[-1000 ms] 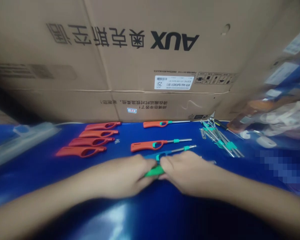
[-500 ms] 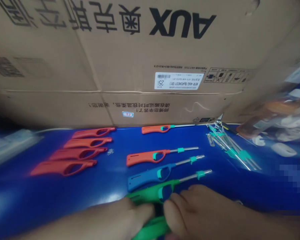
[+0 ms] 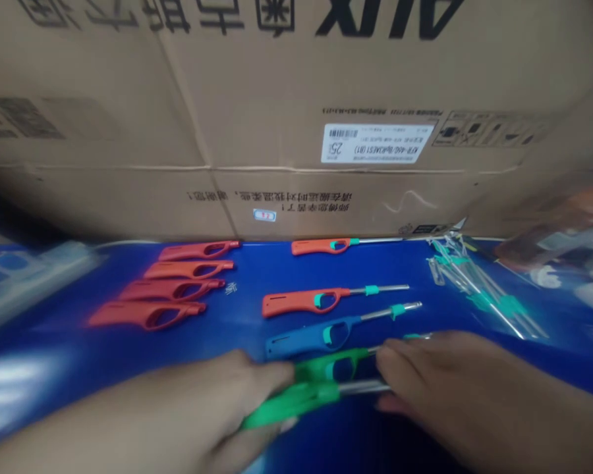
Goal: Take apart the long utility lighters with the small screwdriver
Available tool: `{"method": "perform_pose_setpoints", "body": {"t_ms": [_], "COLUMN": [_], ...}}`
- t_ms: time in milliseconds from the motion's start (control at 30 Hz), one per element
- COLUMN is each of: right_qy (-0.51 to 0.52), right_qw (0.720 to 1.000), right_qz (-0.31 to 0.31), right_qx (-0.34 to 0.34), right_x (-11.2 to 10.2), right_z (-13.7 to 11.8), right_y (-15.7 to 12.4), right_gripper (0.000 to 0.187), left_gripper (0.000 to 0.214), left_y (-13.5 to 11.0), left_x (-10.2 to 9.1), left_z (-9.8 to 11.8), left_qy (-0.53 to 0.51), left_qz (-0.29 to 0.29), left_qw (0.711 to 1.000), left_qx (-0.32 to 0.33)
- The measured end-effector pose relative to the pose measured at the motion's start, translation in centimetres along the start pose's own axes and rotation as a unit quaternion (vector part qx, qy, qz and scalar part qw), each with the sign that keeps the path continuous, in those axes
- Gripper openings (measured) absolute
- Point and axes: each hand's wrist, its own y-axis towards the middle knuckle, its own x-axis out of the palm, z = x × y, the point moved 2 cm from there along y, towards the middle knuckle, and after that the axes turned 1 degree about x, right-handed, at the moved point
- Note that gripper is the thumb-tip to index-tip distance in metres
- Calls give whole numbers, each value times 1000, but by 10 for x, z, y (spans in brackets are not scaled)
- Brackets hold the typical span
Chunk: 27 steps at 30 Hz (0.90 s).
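Observation:
My left hand (image 3: pixel 227 395) is closed around the green handle of a gas lighter (image 3: pixel 296 403). From its front a metal tube (image 3: pixel 362 387) runs into my right hand (image 3: pixel 435 375), whose fingers are wrapped round the far end and hide it. Just behind lies a second green lighter (image 3: pixel 332 363), partly covered by both hands. Beyond it are a blue lighter (image 3: pixel 291 342) and two orange-red ones (image 3: pixel 289 303), each with a tube and a turquoise trigger.
Several red and orange lighter bodies without tubes (image 3: pixel 172 289) lie at left, beside small metal pins (image 3: pixel 231 288). Loose tubes with turquoise parts (image 3: pixel 479 289) are heaped at right. A large cardboard box (image 3: pixel 267 145) stands along the back of the blue table (image 3: pixel 217 339).
My hands have moved apart, the right one shifting right and slightly up. The tube of the held lighter now shows between them. The whole view has shifted a little.

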Motion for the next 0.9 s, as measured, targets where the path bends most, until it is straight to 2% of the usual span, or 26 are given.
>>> {"method": "perform_pose_setpoints", "body": {"t_ms": [67,167,233,300,333,367,433,500,600,667,800,833,900], "right_qy": [-12,-16,3,28,56,94,158,143,112,85,57,53,51], "right_qw": [1000,1000,1000,999,998,994,976,963,959,961,968,969,970], "right_qz": [-10,-8,-15,-15,-14,-23,-18,-35,-105,-122,-122,-121,-118], "right_qx": [-14,6,18,35,35,54,148,224,238,234,214,208,204], "right_x": [3,8,11,15,18,21,30,42,61,69,76,76,73], "right_z": [1,7,19,38,50,63,96,126,153,158,150,146,140], "right_y": [4,10,13,16,19,21,27,33,44,51,60,60,59], "right_gripper": [52,50,46,48,58,60,53,51,40,35,22,20,18], "left_gripper": [29,31,29,25,23,22,24,31,42,44,42,42,39], "left_y": [3,10,19,32,40,48,64,81,107,123,144,146,145], "left_x": [2,3,-1,-8,-13,-18,-26,-31,-34,-32,-23,-23,-27], "left_z": [-2,-4,-5,-8,-10,-12,-19,-27,-36,-42,-48,-48,-44], "left_qy": [9,30,41,65,95,133,199,231,243,213,143,134,136], "left_qz": [-35,-4,-5,0,29,53,79,96,106,95,86,98,160], "left_qw": [999,999,999,998,995,990,977,968,964,972,981,980,970], "left_qx": [-8,-12,-21,-25,-24,-17,-18,0,25,40,98,108,120]}}
